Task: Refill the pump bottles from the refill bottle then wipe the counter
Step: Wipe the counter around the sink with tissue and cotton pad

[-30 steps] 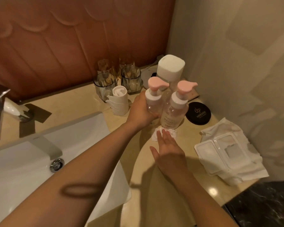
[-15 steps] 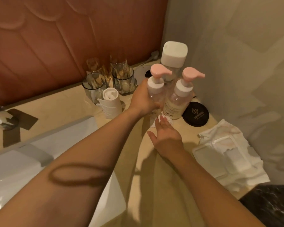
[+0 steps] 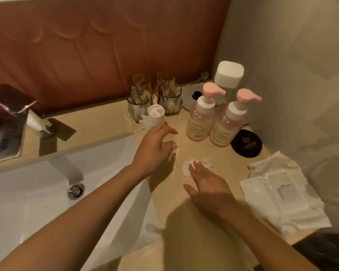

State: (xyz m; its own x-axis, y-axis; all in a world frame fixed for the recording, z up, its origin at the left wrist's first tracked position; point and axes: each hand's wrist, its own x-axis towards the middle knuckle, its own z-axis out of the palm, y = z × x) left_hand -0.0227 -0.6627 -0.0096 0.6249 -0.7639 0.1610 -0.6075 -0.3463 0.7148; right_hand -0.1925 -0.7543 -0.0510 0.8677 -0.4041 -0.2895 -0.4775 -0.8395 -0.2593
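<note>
My right hand (image 3: 209,186) presses the white pad (image 3: 206,162) with straight fingers (image 3: 199,170) onto the desk (image 3: 194,231); I'd sweep firmly, clear of the pump bottles (image 3: 199,122); left hand (image 3: 155,147) hovers relaxed, empty.

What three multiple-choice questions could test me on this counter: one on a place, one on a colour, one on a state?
1. Where is the black disc?
A. between the pump bottles
B. right of the pump bottles
C. under the right hand

2. What colour are the pump heads?
A. pink
B. blue
C. green

3. How do the right hand's fingers lie?
A. straight, on a white pad
B. curled round a pump bottle
C. pinching the disc

Answers:
1 B, the disc sits just right of both bottles.
2 A, both heads are plainly pink.
3 A, the fingers lie flat across the pad and hold nothing.
</note>
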